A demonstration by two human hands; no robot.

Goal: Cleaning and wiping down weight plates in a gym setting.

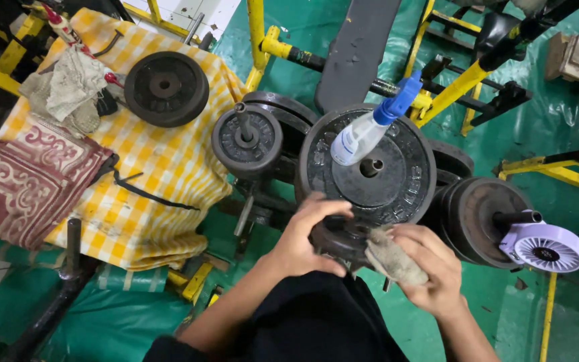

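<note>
**Grip status: both hands on small plate**

Left grip [303,234] wraps the small weight plate [336,238]; right grip [430,265] pinches a grey rag [391,258] against its rim. Just beyond: large plate [397,191], spray bottle [363,131] lying on it. Far left: checkered cloth [162,174] carrying another plate [166,88]. Right: lilac fan [545,247].

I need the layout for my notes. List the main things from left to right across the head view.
Patterned red mat → yellow checked cloth → small weight plate on a post → large weight plate bearing a spray bottle → purple fan.
</note>
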